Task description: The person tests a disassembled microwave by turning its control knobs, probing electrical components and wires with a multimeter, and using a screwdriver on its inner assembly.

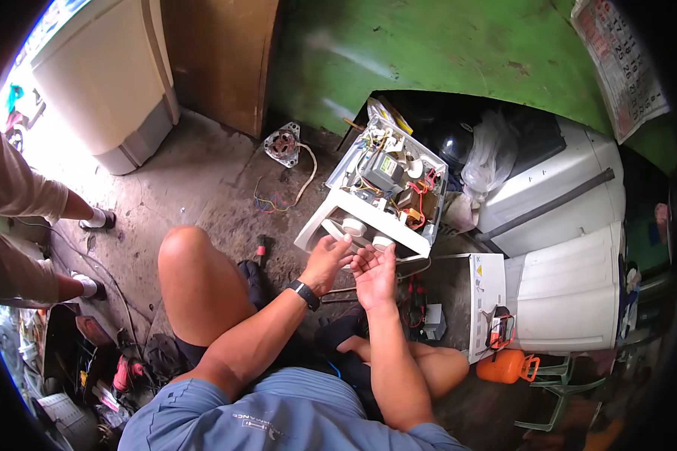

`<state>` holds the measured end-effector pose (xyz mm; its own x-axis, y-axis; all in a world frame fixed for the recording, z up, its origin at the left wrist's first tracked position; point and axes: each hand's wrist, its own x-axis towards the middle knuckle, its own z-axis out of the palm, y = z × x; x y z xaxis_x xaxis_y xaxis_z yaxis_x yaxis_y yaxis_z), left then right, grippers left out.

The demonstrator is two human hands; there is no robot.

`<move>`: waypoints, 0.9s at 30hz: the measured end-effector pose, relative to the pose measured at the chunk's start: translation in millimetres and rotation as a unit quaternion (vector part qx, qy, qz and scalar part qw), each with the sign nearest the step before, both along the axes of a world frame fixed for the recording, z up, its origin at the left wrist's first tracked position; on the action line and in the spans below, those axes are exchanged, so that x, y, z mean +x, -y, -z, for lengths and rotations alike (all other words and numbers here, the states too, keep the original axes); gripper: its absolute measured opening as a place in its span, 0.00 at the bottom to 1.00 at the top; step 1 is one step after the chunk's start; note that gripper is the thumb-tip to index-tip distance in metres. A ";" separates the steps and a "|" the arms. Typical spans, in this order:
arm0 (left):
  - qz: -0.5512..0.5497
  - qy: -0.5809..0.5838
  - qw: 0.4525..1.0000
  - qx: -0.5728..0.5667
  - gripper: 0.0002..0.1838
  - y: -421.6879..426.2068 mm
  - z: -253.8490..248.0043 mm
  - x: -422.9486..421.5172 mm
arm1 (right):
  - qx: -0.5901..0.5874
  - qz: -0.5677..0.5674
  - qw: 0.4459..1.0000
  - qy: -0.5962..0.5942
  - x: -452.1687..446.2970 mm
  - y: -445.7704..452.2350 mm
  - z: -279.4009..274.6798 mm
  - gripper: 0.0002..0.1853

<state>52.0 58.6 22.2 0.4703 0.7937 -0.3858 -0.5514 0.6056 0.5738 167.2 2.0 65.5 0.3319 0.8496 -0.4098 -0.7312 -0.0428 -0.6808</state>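
On my feed, an opened white appliance (380, 216) sits low before the seated person, its wiring exposed around a metal box (382, 171); the box's green-and-white label is too small for me to read. Two white knobs (353, 226) face the person. Just beside them, the left hand (326, 264), with a dark wristwatch (305, 295), nearly meets the right hand (374, 276); fingers are bent, and I cannot tell whether either grip is closed on anything. Farther left, a motor part (282, 145) trails wires across the floor (203, 173). Rightward, a white panel (486, 289) carries a yellow warning triangle. A wall calendar (626, 71) shows printed dates, seemingly 25 among them.
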 end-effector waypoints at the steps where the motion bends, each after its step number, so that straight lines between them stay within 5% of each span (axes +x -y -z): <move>1: -0.002 0.001 1.000 -0.001 0.40 -0.2 -0.4 0.0 | -0.001 -0.002 1.000 0.001 -0.4 -0.3 -0.1 0.31; 4: -0.008 -0.011 1.000 -0.006 0.39 -0.1 -0.9 1.7 | 0.003 -0.003 1.000 -0.007 -1.1 -0.2 -1.9 0.31; 6: -0.026 0.008 0.999 -0.027 0.25 0.0 -0.2 3.0 | 0.005 -0.001 0.999 -0.037 -1.9 -1.2 -3.0 0.32; 27: -0.043 -0.009 0.998 -0.039 0.27 -2.6 9.1 8.0 | -0.041 -0.004 0.999 0.002 -0.5 2.4 -10.9 0.32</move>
